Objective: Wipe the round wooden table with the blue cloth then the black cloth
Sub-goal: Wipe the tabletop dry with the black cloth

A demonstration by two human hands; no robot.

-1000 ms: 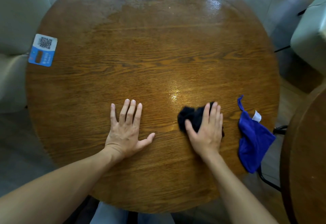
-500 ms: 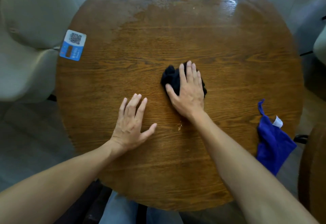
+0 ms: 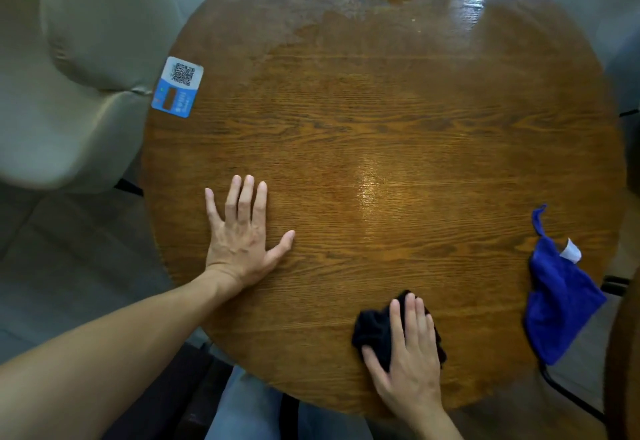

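The round wooden table [image 3: 381,121] fills the view, with a glossy patch at its far side. My right hand [image 3: 408,356] presses flat on the crumpled black cloth [image 3: 372,330] near the table's front edge, right of centre. My left hand [image 3: 242,232] lies flat on the wood with fingers spread, holding nothing. The blue cloth [image 3: 561,297], with a small white tag, lies bunched at the right edge and hangs partly over it, apart from both hands.
A blue and white QR-code sticker [image 3: 178,86] sits at the table's left edge. A pale upholstered chair [image 3: 69,69] stands at the left. Another wooden table's edge [image 3: 623,353] shows at the far right. My legs are under the front edge.
My right hand slid the black cloth from the table's middle back toward the front edge. The left hand stayed flat in place. The blue cloth did not move.
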